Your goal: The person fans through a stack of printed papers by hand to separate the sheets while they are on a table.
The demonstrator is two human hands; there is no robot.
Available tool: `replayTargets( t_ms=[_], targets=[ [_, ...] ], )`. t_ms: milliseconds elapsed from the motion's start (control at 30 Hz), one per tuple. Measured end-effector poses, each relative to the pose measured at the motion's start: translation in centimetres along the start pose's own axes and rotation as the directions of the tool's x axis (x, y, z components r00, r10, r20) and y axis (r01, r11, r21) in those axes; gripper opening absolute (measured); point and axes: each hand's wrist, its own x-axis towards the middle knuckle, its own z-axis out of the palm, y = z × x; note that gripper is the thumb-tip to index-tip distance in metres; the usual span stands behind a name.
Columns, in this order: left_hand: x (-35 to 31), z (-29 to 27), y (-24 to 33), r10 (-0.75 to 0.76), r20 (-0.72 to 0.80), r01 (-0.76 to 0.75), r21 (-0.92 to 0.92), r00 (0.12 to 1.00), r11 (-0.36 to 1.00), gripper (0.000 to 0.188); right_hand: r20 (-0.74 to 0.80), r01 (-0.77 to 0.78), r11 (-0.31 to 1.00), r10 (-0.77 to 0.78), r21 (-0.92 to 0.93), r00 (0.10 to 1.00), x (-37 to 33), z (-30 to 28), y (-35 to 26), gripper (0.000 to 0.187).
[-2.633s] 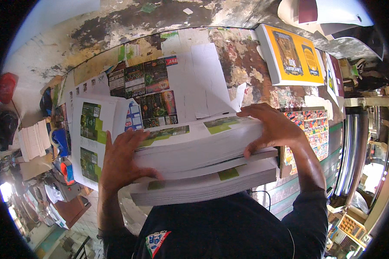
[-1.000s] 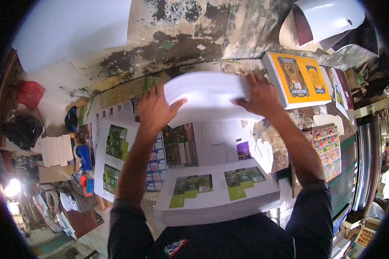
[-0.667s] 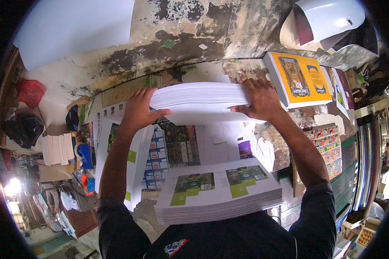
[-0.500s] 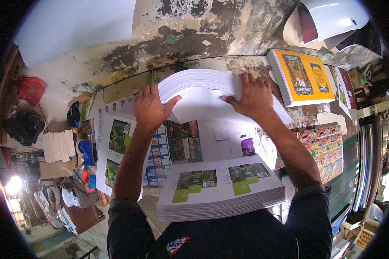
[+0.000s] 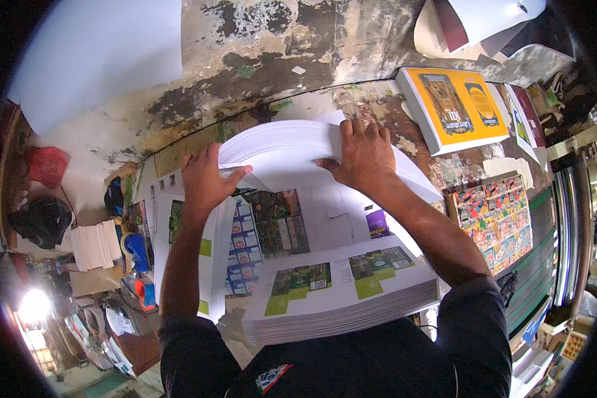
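A thick sheaf of white paper (image 5: 280, 140) arches upward between my hands over the middle of the table. My left hand (image 5: 207, 178) grips its left end, thumb on the near face and fingers behind. At the right end, my right hand (image 5: 361, 156) holds it the same way, fingers curled over the top edge. Close to my body lies a thick stack of printed sheets (image 5: 341, 282) with green and dark panels. Partly behind my left forearm are more sheets with the same green print (image 5: 212, 265).
A yellow-topped stack of covers (image 5: 454, 113) stands at the far right. Nearer, a colourful printed sheet pile (image 5: 494, 222) lies by the right edge. Blue-patterned sheets (image 5: 244, 245) lie mid-table. A tape roll (image 5: 136, 249) sits at left. A stained wall (image 5: 272, 53) bounds the far side.
Both hands have shifted left with the bent sheaf, the left one also lower. The sheets beside my left forearm now show more of their side edge.
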Motion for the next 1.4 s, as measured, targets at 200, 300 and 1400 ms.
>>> replayTargets(
  t_ms=[200, 300, 1400],
  targets=[
    [1.7, -1.7, 0.6, 0.215, 0.093, -0.204, -0.122, 0.972, 0.971, 0.09, -0.033, 0.168, 0.982, -0.166, 0.081, 0.986, -0.7, 0.4, 1.0, 0.084],
    [2.2, -0.2, 2.7, 0.076, 0.109, -0.057, -0.173, 0.991, 0.983, 0.09, -0.025, 0.111, 0.991, -0.109, 0.075, 0.994, -0.3, 0.0, 0.6, 0.091],
    [1.9, 2.3, 13.3, 0.244, 0.021, -0.245, 0.059, 0.969, 0.968, 0.095, 0.104, 0.158, 0.93, -0.203, 0.333, 0.974, -2.9, -1.2, 2.8, 0.072]
  ],
)
